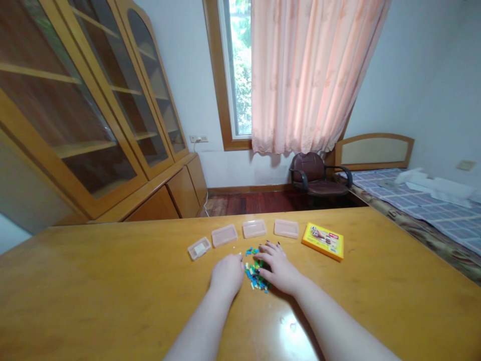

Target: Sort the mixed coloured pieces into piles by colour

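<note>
Plastic bricks point(256, 273), left hand point(225, 276) curled beside, right hand point(280, 271) spread atop (table point(376, 311) edges far)

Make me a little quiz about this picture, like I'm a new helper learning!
1. How many small clear boxes stand in a row on the table? A) two B) four C) six
2. True or false: the yellow box lies at the left end of that row.
3. Fill in the gap: the pile of tiny coloured bricks lies between the left hand and the ____ hand.

Key
1. B
2. False: it lies at the right end.
3. Right: the right hand rests spread on the bricks.
</note>
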Tool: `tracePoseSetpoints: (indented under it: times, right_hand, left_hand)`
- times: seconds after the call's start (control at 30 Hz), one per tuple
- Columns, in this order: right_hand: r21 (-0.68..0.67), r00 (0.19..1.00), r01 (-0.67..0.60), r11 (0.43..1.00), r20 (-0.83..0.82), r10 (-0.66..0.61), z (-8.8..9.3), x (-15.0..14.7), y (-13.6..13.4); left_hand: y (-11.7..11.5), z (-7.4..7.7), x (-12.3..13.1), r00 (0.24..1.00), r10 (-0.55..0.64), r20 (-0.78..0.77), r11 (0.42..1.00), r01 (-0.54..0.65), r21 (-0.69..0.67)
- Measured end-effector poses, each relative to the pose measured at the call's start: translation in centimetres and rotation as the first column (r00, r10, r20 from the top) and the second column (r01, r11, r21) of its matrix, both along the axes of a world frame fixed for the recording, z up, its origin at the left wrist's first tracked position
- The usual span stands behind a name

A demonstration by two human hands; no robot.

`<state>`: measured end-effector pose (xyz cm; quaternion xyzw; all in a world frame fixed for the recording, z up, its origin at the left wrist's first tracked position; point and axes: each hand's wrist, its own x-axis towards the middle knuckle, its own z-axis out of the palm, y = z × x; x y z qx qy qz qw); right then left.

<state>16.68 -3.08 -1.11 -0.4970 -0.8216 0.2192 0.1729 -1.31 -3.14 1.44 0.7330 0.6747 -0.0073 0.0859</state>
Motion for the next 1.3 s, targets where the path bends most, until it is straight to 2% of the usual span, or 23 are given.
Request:
tracePoseSetpoints:
  times: [0.07, 0.17, 0.33, 0.4, 0.47, 0.57, 0.7, 0.87, 1.07, 1.2, 1.3]
  right_hand:
    - [-0.015, 0.998, -0.057, 0.998, 0.019, 0.057, 0.3, -0.2, -0.3]
    - [-0.028, 0.994, -0.101, 0.994, 0.037, 0.102, 0.5, -0.5, -0.6]
    - [0.004, 1.0, 0.012, 1.0, 0.003, -0.012, 0.0, -0.4, -0.3]
    - [0.006, 0.999, 0.049, 0.999, -0.012, -0.049, -0.2, -0.3, -0.1]
    - [0.007, 0.998, 0.054, 0.999, -0.023, -0.054, -0.4, -0.3, 0.0]
    - [0.005, 0.999, 0.038, 0.999, -0.03, -0.038, -0.4, -0.3, 0.0]
    - [0.014, 0.999, 0.011, 1.0, -0.052, -0.01, -0.1, -0.3, -0.2]
    - [0.037, 0.995, -0.083, 0.996, -0.045, 0.084, -0.2, -0.4, -0.3]
    - [0.059, 0.999, 0.029, 0.998, -0.043, -0.027, -0.7, -0.3, 0.1]
    - [0.082, 0.997, 0.031, 0.996, -0.072, -0.025, -0.6, -0.3, 0.1]
    - [0.097, 0.996, -0.021, 0.995, -0.081, 0.029, -0.4, -0.3, -0.1]
  left_hand:
    - [0.2, 0.0, -0.3, 0.999, 0.043, 0.013, 0.999, -0.043, -0.012]
    - [0.3, 0.0, -0.5, 0.998, 0.047, 0.029, 0.999, -0.047, -0.003]
    - [-0.2, 0.3, -0.5, 0.99, -0.134, 0.043, 0.991, 0.134, -0.006]
    - [-0.4, 0.2, -0.4, 0.985, -0.165, 0.04, 0.986, 0.166, -0.027]
    - [-0.4, 0.0, -0.4, 0.989, -0.145, 0.041, 0.989, 0.146, -0.028]
    - [0.0, -0.4, -0.8, 0.998, -0.049, 0.043, 0.998, 0.05, -0.024]
    - [0.3, -0.2, -1.2, 0.999, 0.04, 0.036, 0.999, -0.039, -0.008]
    - [-0.5, 0.7, -0.6, 0.999, -0.048, 0.025, 0.999, 0.048, -0.017]
    - [-1.0, 0.3, -0.2, 0.983, -0.164, 0.083, 0.985, 0.168, -0.047]
    - [-0.7, 0.2, -0.3, 0.984, -0.15, 0.095, 0.987, 0.155, -0.041]
    - [-0.7, 0.3, -0.3, 0.984, -0.14, 0.11, 0.99, 0.142, -0.01]
